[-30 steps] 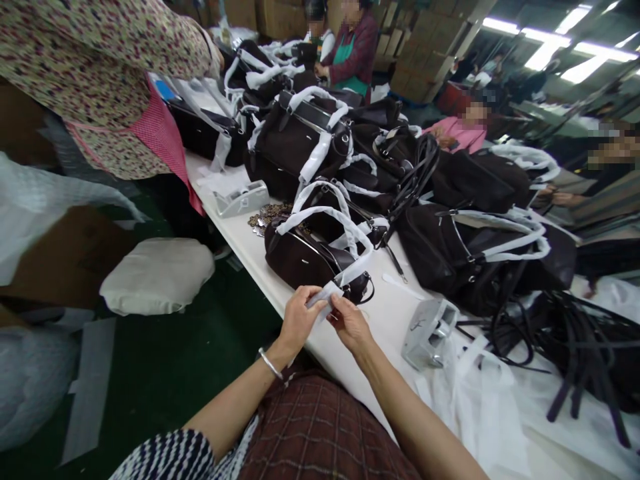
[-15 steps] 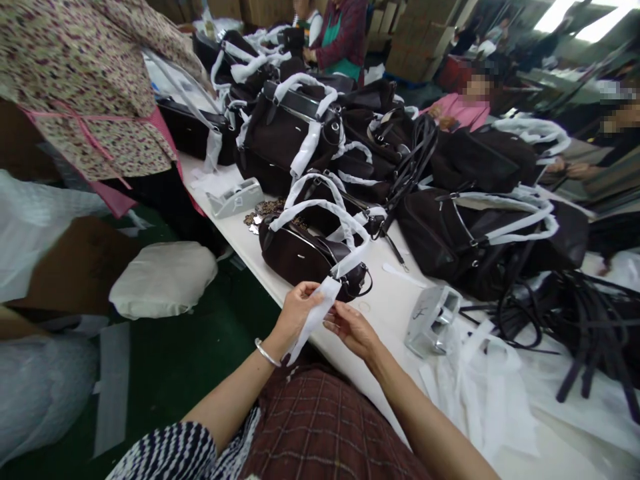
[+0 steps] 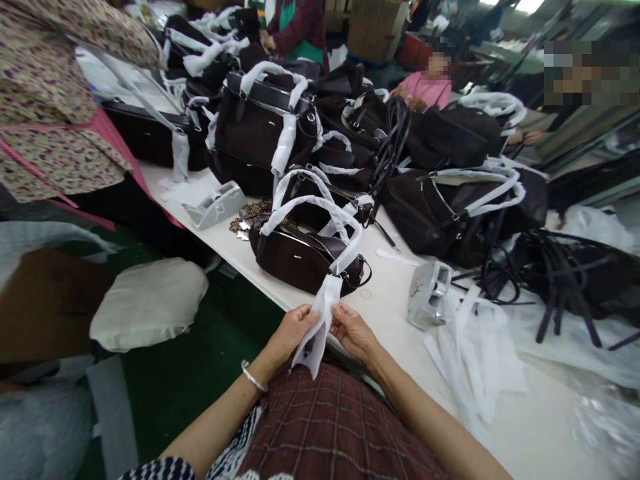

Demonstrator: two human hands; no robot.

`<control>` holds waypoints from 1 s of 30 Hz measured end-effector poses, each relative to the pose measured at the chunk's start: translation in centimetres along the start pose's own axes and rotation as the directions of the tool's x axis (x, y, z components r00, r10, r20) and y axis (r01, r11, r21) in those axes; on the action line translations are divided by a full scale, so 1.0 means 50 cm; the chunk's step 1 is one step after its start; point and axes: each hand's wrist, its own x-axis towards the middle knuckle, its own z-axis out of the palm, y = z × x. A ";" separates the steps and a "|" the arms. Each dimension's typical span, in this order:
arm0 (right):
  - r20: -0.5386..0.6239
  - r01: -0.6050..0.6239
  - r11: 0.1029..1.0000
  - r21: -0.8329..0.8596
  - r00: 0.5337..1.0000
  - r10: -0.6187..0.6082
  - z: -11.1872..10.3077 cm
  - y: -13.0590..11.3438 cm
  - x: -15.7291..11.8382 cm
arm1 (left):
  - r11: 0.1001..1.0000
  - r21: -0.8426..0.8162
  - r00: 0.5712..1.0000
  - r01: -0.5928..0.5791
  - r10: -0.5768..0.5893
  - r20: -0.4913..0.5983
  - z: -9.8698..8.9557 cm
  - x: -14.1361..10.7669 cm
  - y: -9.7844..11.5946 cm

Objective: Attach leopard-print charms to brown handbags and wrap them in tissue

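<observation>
Left hand [image 3: 294, 332] and right hand [image 3: 354, 331] pinch opposite edges of the white wrapping strip [image 3: 323, 317] at the right end of the dark-brown handbag [image 3: 287, 259] on the table [image 3: 387, 307]. Keep tension even; slack likely creases the strip.

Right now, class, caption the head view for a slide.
Left hand and right hand hold a white strip by a dark handbag on a table.

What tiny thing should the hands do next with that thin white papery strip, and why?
Perhaps the left hand and right hand should fold the thin white papery strip inward: they pinch its opposite edges, and its lower end hangs loose before the small, rounded, dark-brown handbag.
</observation>
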 end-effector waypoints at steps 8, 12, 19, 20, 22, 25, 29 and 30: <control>-0.191 0.089 0.992 -0.089 0.976 -0.105 0.072 0.067 0.002 | 0.869 0.463 0.973 -0.176 0.225 -0.051 -0.025 0.012 0.021; -0.263 0.136 0.980 -0.146 0.949 -0.171 0.091 0.075 0.013 | 0.870 0.450 0.979 -0.200 0.200 0.047 -0.054 0.008 0.035; -0.331 0.159 0.945 -0.286 0.909 -0.253 0.104 0.075 0.012 | 0.957 0.197 0.945 -0.214 0.151 0.291 -0.098 0.001 0.033; -0.331 0.152 0.942 -0.299 0.909 -0.251 0.105 0.075 0.013 | 0.956 0.209 0.955 -0.203 0.147 0.258 -0.097 0.003 0.028; -0.334 0.139 0.937 -0.320 0.909 -0.249 0.107 0.074 0.016 | 0.938 0.282 0.972 -0.203 0.158 0.174 -0.093 0.007 0.018; -0.360 0.144 0.912 -0.385 0.886 -0.292 0.111 0.071 0.020 | 0.892 0.376 0.968 -0.252 0.229 0.105 -0.089 0.004 0.010; -0.386 0.173 0.892 -0.417 0.855 -0.346 0.118 0.074 0.020 | 0.835 0.444 0.945 -0.325 0.301 0.126 -0.101 -0.009 0.020; -0.389 0.181 0.893 -0.412 0.851 -0.352 0.118 0.077 0.020 | 0.824 0.457 0.942 -0.336 0.304 0.143 -0.107 -0.011 0.024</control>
